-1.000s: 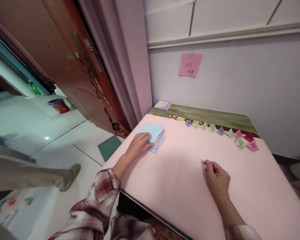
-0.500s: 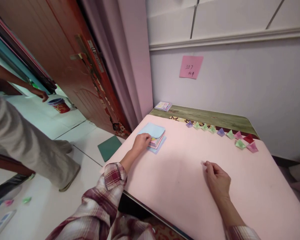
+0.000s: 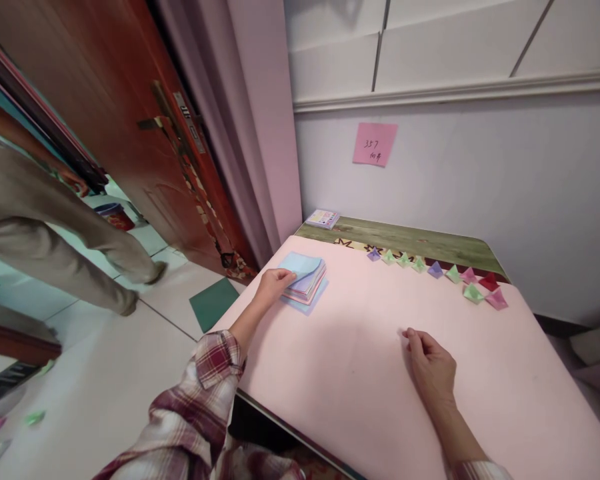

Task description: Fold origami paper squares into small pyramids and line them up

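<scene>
Pinching the near left corner of the top sheet, the fingers of our left hand lift the front edge so that it curls up from the paper below. The sheet is light blue, and it tops a squarish stack of paper at the left side of our pink-covered bench. Along the stack's right edge we see thin layers of purple, white and pink, slightly uneven, with a pale blue-violet sheet jutting out underneath. Our right hand rests on the bench, well apart from the stack, its fingers curled and pressed together at the tips; we cannot tell whether anything small sits between them. Ten folded paper pieces in purple, green, pink and red stand near the far edge.

On the floor by the door is a red bucket with a blue rim; we cannot see what it holds. Another person's leg partly covers it, and the frame cuts off that person's upper body. The writing on the small packet is too small for us to read.
</scene>
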`<state>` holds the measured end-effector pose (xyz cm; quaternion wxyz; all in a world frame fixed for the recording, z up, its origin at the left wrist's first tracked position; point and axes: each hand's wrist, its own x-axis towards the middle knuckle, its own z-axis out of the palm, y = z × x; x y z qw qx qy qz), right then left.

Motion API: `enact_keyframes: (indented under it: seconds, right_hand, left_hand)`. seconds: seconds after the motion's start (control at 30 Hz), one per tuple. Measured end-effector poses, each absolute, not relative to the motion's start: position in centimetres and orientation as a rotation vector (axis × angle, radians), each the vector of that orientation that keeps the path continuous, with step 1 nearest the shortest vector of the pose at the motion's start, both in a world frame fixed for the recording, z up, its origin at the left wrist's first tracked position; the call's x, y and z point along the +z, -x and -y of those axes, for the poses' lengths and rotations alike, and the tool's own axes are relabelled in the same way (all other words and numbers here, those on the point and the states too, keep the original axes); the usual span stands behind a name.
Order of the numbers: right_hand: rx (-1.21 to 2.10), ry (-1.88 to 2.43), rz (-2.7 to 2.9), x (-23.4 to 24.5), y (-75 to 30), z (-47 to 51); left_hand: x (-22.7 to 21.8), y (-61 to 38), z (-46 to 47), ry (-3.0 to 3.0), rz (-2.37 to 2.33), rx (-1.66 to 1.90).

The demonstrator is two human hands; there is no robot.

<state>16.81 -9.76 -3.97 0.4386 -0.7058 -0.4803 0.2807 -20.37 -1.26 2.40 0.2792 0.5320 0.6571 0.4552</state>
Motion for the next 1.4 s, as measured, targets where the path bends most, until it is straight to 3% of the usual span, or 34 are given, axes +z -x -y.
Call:
enact_keyframes:
  seconds: [0.37,0.5,0.63,0.83,1.07,1.23,1.4]
  right_hand:
    - [0.661,1.726,1.216,-4.2,-16.8,9.9]
    - [0.666,1.734,1.229,-4.4,-16.8,9.8]
    - [0.659,1.674,1.189,-4.5,-16.3,9.6]
    - [0.488,1.606,1.317,-3.8,-17.4,10.9]
    - [0.216,1.510,1.832,-4.0,-21.4,12.6]
    - [0.400,1.468,1.866,-3.9,-20.8,12.0]
    - [0.427,1.751,1.714,-3.5,-18.6,11.0]
  left_hand:
    - [3.2,19.0,1.9,-1.539,-1.806,1.250]
    - [3.6,15.7,3.9,-2.067,-1.826,1.293]
    - [2.3,10.2,5.4,-2.529,-1.412,1.196]
    - [-0.3,4.1,7.8,-2.726,-0.746,0.977]
    - [-2.3,5.1,9.6,-2.489,-0.563,0.949]
    - [-2.9,5.8,10.1,-2.133,-0.847,0.992]
    - [-2.9,4.7,9.8,-1.741,-1.235,1.078]
